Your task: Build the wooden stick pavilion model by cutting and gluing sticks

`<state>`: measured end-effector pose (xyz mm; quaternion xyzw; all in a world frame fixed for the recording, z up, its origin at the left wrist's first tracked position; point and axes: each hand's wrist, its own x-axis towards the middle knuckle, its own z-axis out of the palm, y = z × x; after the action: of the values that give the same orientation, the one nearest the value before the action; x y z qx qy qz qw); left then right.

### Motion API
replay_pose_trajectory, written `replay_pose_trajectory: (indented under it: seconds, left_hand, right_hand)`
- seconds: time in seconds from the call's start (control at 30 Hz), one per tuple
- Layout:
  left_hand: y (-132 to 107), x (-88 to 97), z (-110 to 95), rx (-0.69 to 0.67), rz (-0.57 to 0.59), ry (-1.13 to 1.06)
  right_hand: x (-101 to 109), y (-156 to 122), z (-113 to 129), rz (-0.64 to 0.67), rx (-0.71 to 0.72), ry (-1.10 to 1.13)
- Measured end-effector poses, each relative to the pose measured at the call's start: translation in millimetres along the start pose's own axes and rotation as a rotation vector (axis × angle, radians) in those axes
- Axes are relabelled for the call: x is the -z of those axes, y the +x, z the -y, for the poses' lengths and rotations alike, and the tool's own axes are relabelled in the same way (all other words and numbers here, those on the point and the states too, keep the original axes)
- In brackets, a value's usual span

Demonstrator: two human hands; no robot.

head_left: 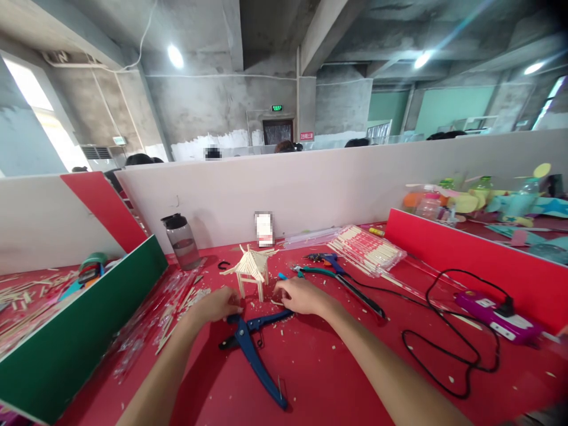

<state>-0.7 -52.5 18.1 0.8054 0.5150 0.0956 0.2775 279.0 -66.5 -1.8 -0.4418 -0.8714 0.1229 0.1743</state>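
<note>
A small pavilion model (252, 267) made of pale wooden sticks stands upright on the red table, with a pointed roof and thin legs. My left hand (222, 304) rests low beside its left legs, fingers loosely bent and apart, nothing visible in them. On the other side, my right hand (296, 294) is near the right legs, fingers curved and slightly spread; whether either hand touches the model is hard to tell. Just below both hands lies a blue-handled cutter (257, 349), its handles spread. A short blue-tipped item (283, 276) lies behind my right fingers.
Green-handled pliers (319, 272), a glue gun (326, 258) and a bag of sticks (368, 251) lie right. A black cable runs to a purple power strip (497, 319). Left are a water bottle (181, 242) and a green divider (89, 325). Scraps litter the table.
</note>
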Motion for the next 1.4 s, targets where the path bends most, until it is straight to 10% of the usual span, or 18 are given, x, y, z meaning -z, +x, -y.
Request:
replay_pose_trajectory:
  seconds: [0.8, 1.4]
  left_hand:
    - [-4.3, 1.1, -9.1, -0.105, -0.029, 0.042]
    - [-14.6, 0.0, -52.8, -0.308, 0.137, -0.052]
  right_hand:
    - [-7.1, 3.5, 2.0, 0.002, -0.072, -0.025]
    - [-3.7, 5.6, 18.1, -0.027, 0.121, 0.667]
